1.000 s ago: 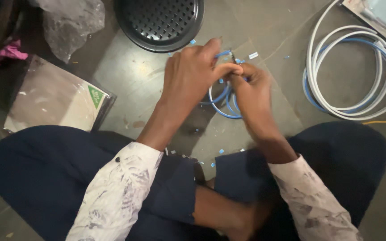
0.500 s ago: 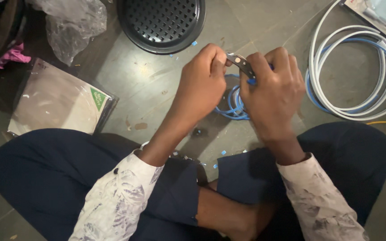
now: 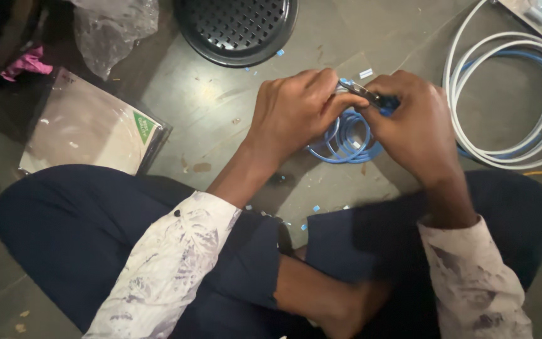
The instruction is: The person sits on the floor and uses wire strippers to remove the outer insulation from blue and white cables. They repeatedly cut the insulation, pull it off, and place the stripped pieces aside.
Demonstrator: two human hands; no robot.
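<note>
I sit cross-legged on the floor. My left hand pinches the end of a thin blue cable whose coil hangs below both hands. My right hand grips a small metal plier-like tool, its jaws meeting the cable end between my fingertips. The cable tip itself is hidden by my fingers.
A black round perforated pan lies ahead. A coil of white and blue cable sits at the right. A clear plastic packet with a green corner label lies at the left, a crumpled plastic bag beyond it. Small blue snippets dot the floor.
Both hands have lifted from the floor and drawn slightly apart; the tool now shows between them, and the blue coil hangs lower under the hands.
</note>
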